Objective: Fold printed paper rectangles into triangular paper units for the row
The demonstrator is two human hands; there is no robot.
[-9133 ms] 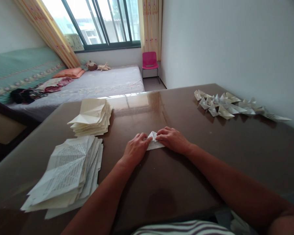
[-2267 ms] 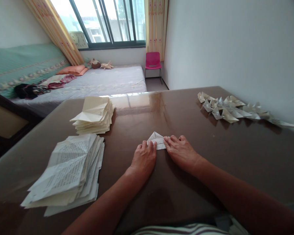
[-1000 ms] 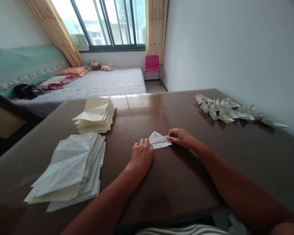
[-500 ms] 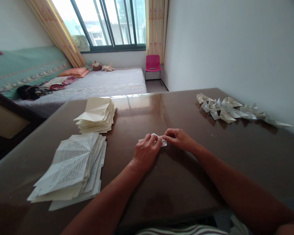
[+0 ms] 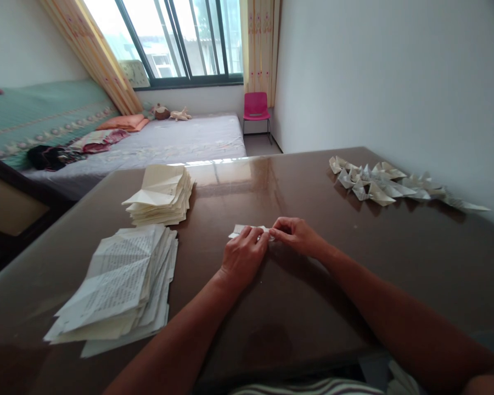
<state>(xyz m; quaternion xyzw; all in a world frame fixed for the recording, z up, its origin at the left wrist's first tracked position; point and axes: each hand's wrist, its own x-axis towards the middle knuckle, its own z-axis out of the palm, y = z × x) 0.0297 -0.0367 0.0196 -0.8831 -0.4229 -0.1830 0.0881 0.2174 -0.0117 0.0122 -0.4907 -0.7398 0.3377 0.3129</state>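
Note:
A small folded piece of paper [image 5: 237,230] lies on the brown table [image 5: 313,312], mostly covered by my fingers. My left hand [image 5: 246,249] presses down on it with curled fingers, holding it against the tabletop. At the paper's right end, my right hand [image 5: 295,236] pinches its edge between thumb and forefinger. The paper's full shape is hidden under the left hand. To the left sit a stack of printed creased sheets [image 5: 111,280] and, behind it, a stack of cream creased sheets [image 5: 160,192].
Several folded paper shapes [image 5: 370,184] stand in a cluster at the table's far right, near the white wall [image 5: 395,77]. Beyond the table are a bed [image 5: 197,137] and a pink chair [image 5: 256,107]. A dark wooden chair [image 5: 16,203] stands at the left.
More of the paper now shows on the left, above my left fingers, and less on the right. My right hand has shifted slightly left, closer to my left hand.

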